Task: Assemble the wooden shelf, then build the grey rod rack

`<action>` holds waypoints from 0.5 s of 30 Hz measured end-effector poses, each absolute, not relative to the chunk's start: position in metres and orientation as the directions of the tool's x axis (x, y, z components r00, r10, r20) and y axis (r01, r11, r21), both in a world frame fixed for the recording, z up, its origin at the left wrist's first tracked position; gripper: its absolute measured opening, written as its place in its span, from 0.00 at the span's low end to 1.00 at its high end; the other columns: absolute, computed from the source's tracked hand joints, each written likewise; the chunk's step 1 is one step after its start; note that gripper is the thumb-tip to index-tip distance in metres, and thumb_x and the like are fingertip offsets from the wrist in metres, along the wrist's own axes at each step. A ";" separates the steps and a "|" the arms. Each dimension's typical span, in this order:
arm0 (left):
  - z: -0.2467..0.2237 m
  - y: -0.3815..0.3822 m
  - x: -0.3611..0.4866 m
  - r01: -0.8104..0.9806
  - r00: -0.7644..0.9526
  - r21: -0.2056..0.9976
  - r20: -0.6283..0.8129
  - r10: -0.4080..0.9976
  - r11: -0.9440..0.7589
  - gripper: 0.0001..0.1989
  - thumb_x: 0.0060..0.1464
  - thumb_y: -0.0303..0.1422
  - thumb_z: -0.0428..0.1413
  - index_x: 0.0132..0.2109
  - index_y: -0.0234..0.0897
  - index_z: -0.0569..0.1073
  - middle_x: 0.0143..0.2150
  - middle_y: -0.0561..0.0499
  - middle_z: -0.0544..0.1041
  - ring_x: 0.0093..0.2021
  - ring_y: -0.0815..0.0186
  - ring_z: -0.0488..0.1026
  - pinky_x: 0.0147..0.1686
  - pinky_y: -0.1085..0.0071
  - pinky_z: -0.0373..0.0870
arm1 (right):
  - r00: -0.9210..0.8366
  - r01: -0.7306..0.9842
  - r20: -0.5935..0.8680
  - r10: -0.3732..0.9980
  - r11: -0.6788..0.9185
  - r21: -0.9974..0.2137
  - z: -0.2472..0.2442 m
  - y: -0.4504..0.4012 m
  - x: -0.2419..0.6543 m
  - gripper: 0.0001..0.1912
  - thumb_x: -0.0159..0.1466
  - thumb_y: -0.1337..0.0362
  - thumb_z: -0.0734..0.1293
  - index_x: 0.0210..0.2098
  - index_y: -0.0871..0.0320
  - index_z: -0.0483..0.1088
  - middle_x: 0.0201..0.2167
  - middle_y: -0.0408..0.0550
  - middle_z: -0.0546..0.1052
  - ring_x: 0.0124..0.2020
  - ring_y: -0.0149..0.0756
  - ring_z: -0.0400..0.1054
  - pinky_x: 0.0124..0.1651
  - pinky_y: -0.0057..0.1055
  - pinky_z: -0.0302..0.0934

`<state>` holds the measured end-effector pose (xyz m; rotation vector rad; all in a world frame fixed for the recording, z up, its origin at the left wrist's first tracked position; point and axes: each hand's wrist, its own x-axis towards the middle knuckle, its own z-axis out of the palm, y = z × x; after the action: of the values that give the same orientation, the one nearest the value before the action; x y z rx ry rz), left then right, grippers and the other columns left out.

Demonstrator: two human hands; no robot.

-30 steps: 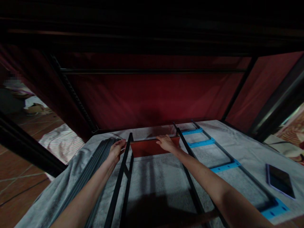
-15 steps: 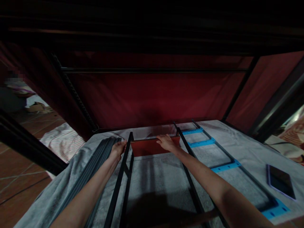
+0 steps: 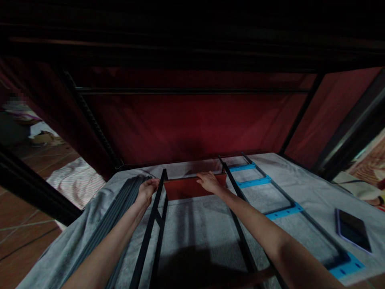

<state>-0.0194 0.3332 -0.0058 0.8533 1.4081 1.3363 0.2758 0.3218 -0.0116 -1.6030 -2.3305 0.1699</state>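
A dark metal frame [image 3: 146, 241] lies on a grey cloth, with a reddish-brown board [image 3: 183, 189] set between its side bars near the far end. My right hand [image 3: 209, 181] rests over the board's upper edge, fingers bent around it. At the outer side of the left bar is my left hand [image 3: 146, 192], its fingers drawn together against the board's end of the bar. Whatever sits between those fingertips is too small to make out. Beneath and beside my left forearm lies a bundle of grey rods [image 3: 120, 208].
To the right, a dark frame with blue crosspieces [image 3: 284, 211] lies on the cloth [image 3: 279, 168]. A phone [image 3: 354, 230] is at the right edge. A red fabric wall [image 3: 195, 124] closes off the back, and dark posts [image 3: 39, 188] stand at both sides.
The whole view shifts slightly. My left fingers have adjusted a little at the bar, while my right hand stays on the board.
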 end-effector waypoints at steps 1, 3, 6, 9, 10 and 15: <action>-0.005 0.333 -0.020 -0.141 -0.281 0.980 -0.173 0.944 0.138 0.09 0.39 0.28 0.64 0.31 0.33 0.73 0.23 0.54 0.73 0.22 0.73 0.69 0.24 0.77 0.65 | -0.330 0.890 0.185 0.926 0.370 -0.267 -0.012 0.322 0.276 0.14 0.69 0.63 0.61 0.52 0.55 0.70 0.54 0.51 0.74 0.55 0.40 0.66 0.57 0.38 0.51; -0.005 0.332 -0.022 -0.152 -0.290 0.979 -0.176 0.941 0.136 0.09 0.41 0.30 0.64 0.32 0.33 0.73 0.24 0.54 0.74 0.23 0.73 0.70 0.25 0.77 0.66 | -0.333 0.888 0.190 0.924 0.375 -0.266 -0.012 0.322 0.276 0.14 0.69 0.63 0.61 0.52 0.55 0.70 0.54 0.51 0.75 0.55 0.40 0.66 0.57 0.39 0.51; -0.007 0.331 -0.022 -0.143 -0.278 0.974 -0.209 0.938 0.175 0.11 0.41 0.35 0.65 0.27 0.33 0.71 0.21 0.53 0.72 0.19 0.72 0.67 0.21 0.76 0.62 | -0.333 0.888 0.198 0.922 0.378 -0.263 -0.013 0.322 0.276 0.14 0.69 0.63 0.61 0.52 0.55 0.70 0.54 0.51 0.74 0.55 0.41 0.66 0.57 0.39 0.50; -0.009 0.332 -0.020 -0.135 -0.263 0.974 -0.214 0.941 0.184 0.11 0.39 0.32 0.65 0.26 0.33 0.71 0.19 0.53 0.71 0.19 0.72 0.65 0.20 0.76 0.61 | -0.342 0.885 0.201 0.918 0.386 -0.259 -0.014 0.323 0.276 0.14 0.69 0.63 0.61 0.51 0.55 0.70 0.53 0.52 0.75 0.54 0.41 0.66 0.56 0.39 0.51; -0.008 0.332 -0.019 -0.136 -0.264 0.975 -0.209 0.942 0.178 0.09 0.38 0.30 0.65 0.27 0.33 0.71 0.20 0.54 0.72 0.19 0.72 0.66 0.21 0.76 0.62 | -0.345 0.884 0.201 0.917 0.389 -0.259 -0.014 0.323 0.276 0.13 0.69 0.63 0.61 0.51 0.55 0.70 0.53 0.52 0.75 0.54 0.41 0.66 0.56 0.39 0.51; -0.004 0.331 -0.020 -0.131 -0.285 0.975 -0.212 0.935 0.181 0.12 0.40 0.33 0.64 0.33 0.34 0.74 0.26 0.51 0.76 0.24 0.69 0.71 0.26 0.74 0.66 | -0.345 0.883 0.204 0.916 0.391 -0.259 -0.017 0.325 0.276 0.13 0.69 0.63 0.61 0.51 0.56 0.71 0.52 0.52 0.76 0.54 0.41 0.67 0.56 0.39 0.51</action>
<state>-0.0196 0.3305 -0.0037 0.8262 1.4340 1.3157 0.2764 0.3254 -0.0169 -1.5709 -2.3393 0.1469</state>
